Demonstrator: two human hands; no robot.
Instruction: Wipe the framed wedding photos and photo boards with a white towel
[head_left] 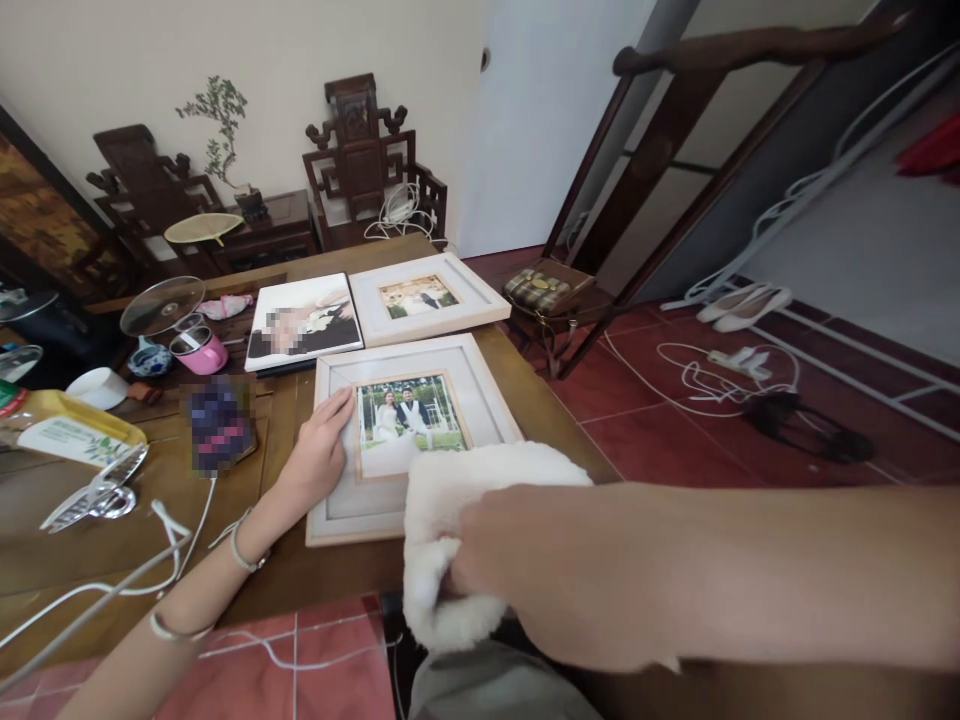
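A white picture frame (330,495) with a photo of two people lies flat near the table's front edge. My left hand (324,440) rests on its left border, fingers laid over the frame's edge. In my right hand (495,540) is a fluffy white cloth (480,470), bunched up and held over the frame's lower right corner, which it hides. My right fingers are mostly tucked into the cloth. Behind lie a second white picture frame (484,293) and a photo album or photo panel (341,335), touching or nearly so.
On the wooden table (285,565) at left are a phone (221,425), scissors (101,490), a yellow oil bottle (75,425), a pink mug (199,350) and white cables (176,530). A wooden chair (660,150) with a plaid bag (544,288) stands right of the table.
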